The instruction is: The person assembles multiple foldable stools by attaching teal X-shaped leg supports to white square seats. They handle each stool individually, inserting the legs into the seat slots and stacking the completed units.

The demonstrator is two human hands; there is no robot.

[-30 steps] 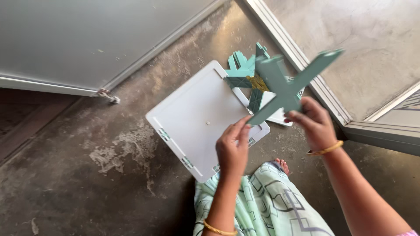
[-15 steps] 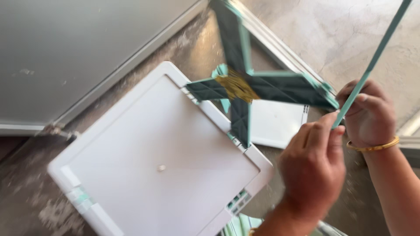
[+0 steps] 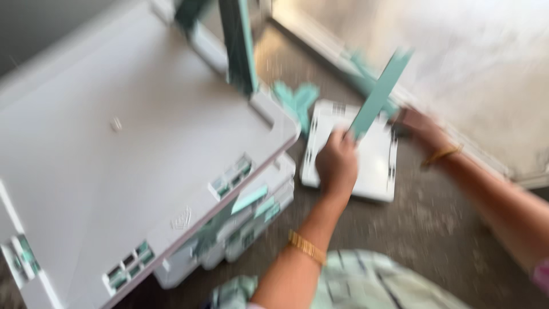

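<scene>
Two hands: left hand (image 3: 337,163) pinches a teal strip (image 3: 378,94); right hand (image 3: 420,127) too blurred to tell, beside small white panel (image 3: 374,166).

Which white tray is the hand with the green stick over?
The small white tray on the floor, under the left hand holding the green strip; the big tray sits closer, left.

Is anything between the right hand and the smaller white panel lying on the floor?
Nothing visible stands between them. The right hand lies at the far right edge of the small white panel, though blur hides whether it touches. The left hand holds a teal strip above the panel's near side, clear of the right hand.
</scene>
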